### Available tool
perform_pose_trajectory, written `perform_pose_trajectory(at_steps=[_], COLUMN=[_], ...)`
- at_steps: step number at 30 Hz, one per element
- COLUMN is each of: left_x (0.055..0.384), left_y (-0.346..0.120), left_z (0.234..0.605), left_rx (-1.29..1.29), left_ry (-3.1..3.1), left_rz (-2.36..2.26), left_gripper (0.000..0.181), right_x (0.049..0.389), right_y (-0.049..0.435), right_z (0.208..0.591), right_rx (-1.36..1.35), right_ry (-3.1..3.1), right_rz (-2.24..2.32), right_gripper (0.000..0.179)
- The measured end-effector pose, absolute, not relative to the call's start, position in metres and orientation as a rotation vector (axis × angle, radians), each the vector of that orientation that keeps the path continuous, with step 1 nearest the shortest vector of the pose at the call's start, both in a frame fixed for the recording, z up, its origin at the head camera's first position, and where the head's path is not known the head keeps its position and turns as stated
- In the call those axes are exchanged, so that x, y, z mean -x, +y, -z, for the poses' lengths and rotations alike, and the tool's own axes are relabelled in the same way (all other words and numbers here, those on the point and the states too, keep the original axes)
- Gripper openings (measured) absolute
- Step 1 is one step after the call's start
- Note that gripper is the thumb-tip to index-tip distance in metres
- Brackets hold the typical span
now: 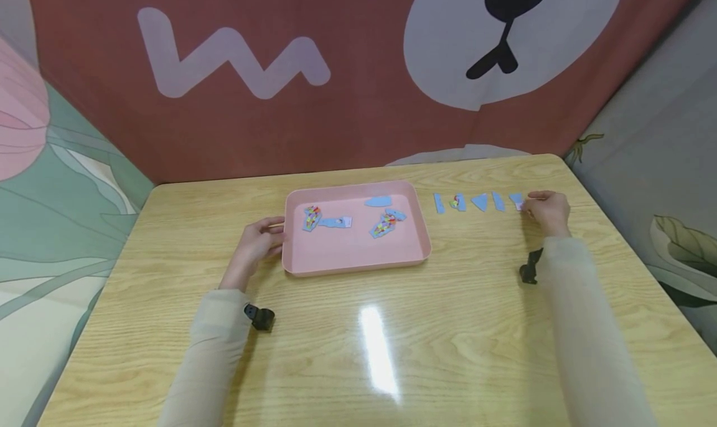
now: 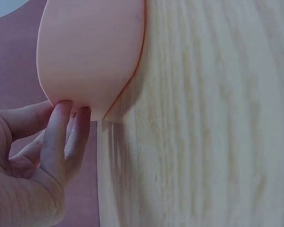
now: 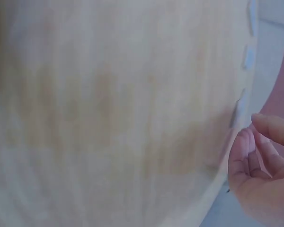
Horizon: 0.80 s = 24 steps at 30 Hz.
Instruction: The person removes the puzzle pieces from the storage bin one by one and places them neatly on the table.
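Note:
A shallow pink tray (image 1: 353, 253) lies on the table with several flat light-blue picture pieces in it, some with a multicoloured pattern. The left hand (image 1: 256, 243) touches the tray's left end, its fingertips (image 2: 62, 108) against the outer wall in the left wrist view. To the right of the tray, several more blue pieces stand in a row, including a triangular piece (image 1: 480, 202). At the row's right end, the right hand (image 1: 548, 212) is beside a blue piece with a pale corner (image 1: 516, 200). Its fingers are loosely bent, with nothing visible between thumb and fingers.
The wooden table (image 1: 459, 340) has a far edge close behind the tray and the row. A printed cloth (image 1: 280, 134) hangs behind it. Small black cameras sit at both wrists, the left camera (image 1: 261, 317) and the right camera (image 1: 529, 270).

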<state>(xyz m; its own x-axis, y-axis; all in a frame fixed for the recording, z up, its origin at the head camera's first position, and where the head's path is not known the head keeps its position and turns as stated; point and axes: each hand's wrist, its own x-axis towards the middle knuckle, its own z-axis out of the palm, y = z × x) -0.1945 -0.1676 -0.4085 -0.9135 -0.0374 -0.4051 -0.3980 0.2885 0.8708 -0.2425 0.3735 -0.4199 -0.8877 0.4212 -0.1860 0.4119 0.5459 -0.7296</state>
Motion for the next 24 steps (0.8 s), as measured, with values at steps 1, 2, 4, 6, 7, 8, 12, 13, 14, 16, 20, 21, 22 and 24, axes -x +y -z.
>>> perform_pose_trajectory(at_steps=[1, 2, 4, 6, 7, 8, 12, 13, 14, 16, 20, 21, 22, 24], left_x=[0.194, 0.194, 0.194, 0.193, 0.193, 0.194, 0.195, 0.195, 0.196, 0.196, 0.196, 0.196, 0.196, 0.196], left_y=[-0.168, -0.168, -0.168, -0.168, -0.168, -0.168, -0.169, -0.169, -0.169, -0.169, -0.169, -0.169, -0.169, -0.169], left_z=[0.409, 0.409, 0.409, 0.408, 0.408, 0.408, 0.408, 0.408, 0.408, 0.408, 0.408, 0.408, 0.409, 0.409], left_rx=[0.395, 0.394, 0.393, 0.394, 0.394, 0.396, 0.397, 0.398, 0.399, 0.400, 0.396, 0.396, 0.394, 0.394], left_ry=[2.255, 2.255, 2.255, 2.255, 2.257, 2.258, 2.269, 2.271, 2.272, 2.271, 2.268, 2.267, 2.267, 2.266], left_rz=[-1.662, -1.662, -1.660, -1.660, -1.656, -1.652, -1.636, -1.633, -1.631, -1.628, -1.634, -1.638, -1.641, -1.642], left_gripper=[0.050, 0.050, 0.050, 0.049, 0.049, 0.049, 0.050, 0.050, 0.050, 0.050, 0.050, 0.050, 0.050, 0.050], right_x=[0.243, 0.244, 0.247, 0.250, 0.251, 0.253, 0.259, 0.261, 0.261, 0.263, 0.264, 0.264, 0.263, 0.262], right_y=[0.372, 0.370, 0.364, 0.355, 0.350, 0.344, 0.314, 0.307, 0.299, 0.284, 0.255, 0.248, 0.242, 0.228], right_z=[0.418, 0.416, 0.411, 0.404, 0.400, 0.397, 0.383, 0.381, 0.379, 0.376, 0.374, 0.374, 0.374, 0.376], right_rx=[0.726, 0.710, 0.647, 0.568, 0.532, 0.490, 0.329, 0.293, 0.254, 0.180, 0.060, 0.033, 0.007, -0.051], right_ry=[-2.745, -2.736, -2.744, -2.756, -2.767, -2.776, -2.806, -2.817, -2.822, -2.843, -2.894, -2.916, -2.939, -2.983], right_rz=[-1.307, -1.321, -1.335, -1.346, -1.353, -1.362, -1.405, -1.409, -1.413, -1.415, -1.414, -1.413, -1.411, -1.401], right_gripper=[0.044, 0.045, 0.045, 0.045, 0.045, 0.045, 0.043, 0.042, 0.042, 0.040, 0.036, 0.036, 0.036, 0.035])
